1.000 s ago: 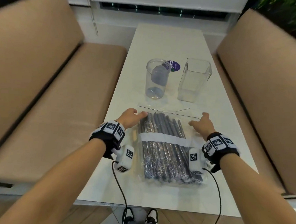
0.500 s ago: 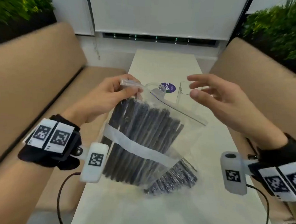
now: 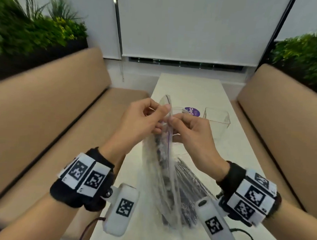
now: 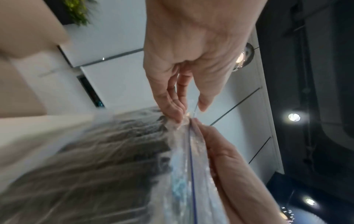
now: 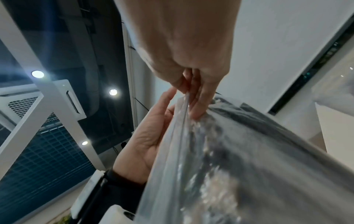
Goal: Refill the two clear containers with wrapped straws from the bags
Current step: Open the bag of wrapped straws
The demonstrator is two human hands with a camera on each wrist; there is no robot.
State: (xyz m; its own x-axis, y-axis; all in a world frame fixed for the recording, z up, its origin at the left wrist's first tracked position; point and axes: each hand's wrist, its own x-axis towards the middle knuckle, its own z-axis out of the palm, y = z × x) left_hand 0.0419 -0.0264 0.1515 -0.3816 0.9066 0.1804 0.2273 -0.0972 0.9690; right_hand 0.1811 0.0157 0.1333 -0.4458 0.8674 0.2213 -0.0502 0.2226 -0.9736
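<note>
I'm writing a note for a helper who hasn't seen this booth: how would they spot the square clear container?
On the long white table between two tan benches, look at the far end past the hands. The square clear container stands right of a purple round sticker. Its flat walls and corners set it apart from the round container beside it, mostly hidden by the hands.

Held upright above the white table (image 3: 191, 88): a clear zip bag (image 3: 163, 166) of dark wrapped straws (image 3: 187, 191), pinched at its top seal by left hand (image 3: 141, 123) and right hand (image 3: 191, 133), thumbs nearly touching. Beyond the bag, a square clear container (image 3: 218, 118); left of it, a purple sticker (image 3: 192, 111), a round container's rim (image 3: 177, 109) barely visible.
</note>
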